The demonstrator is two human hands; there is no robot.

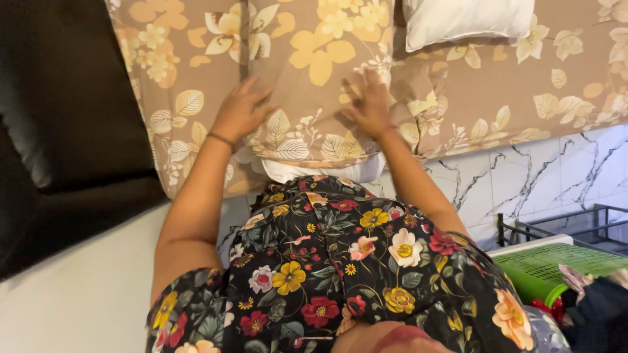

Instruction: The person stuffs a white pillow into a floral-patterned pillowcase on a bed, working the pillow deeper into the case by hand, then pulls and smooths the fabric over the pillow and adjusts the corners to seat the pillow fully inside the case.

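Both of my arms reach forward over my dark flowered dress onto a pillow (307,78) in a brown pillowcase with yellow and cream flowers. My left hand (239,111), with a thin band at the wrist, lies flat on the pillow's left part, fingers spread. Flat on its right part lies my right hand (369,104), fingers apart. Neither hand grips the cloth. The white inner pillow (320,172) sticks out of the case's near end.
The pillow lies on a bed sheet (523,98) of the same pattern. A bare white pillow (468,19) sits at the top. A dark padded surface (65,117) stands at the left. At the lower right are white marble tiles (543,176), a black wire rack (575,225) and a green basket (556,265).
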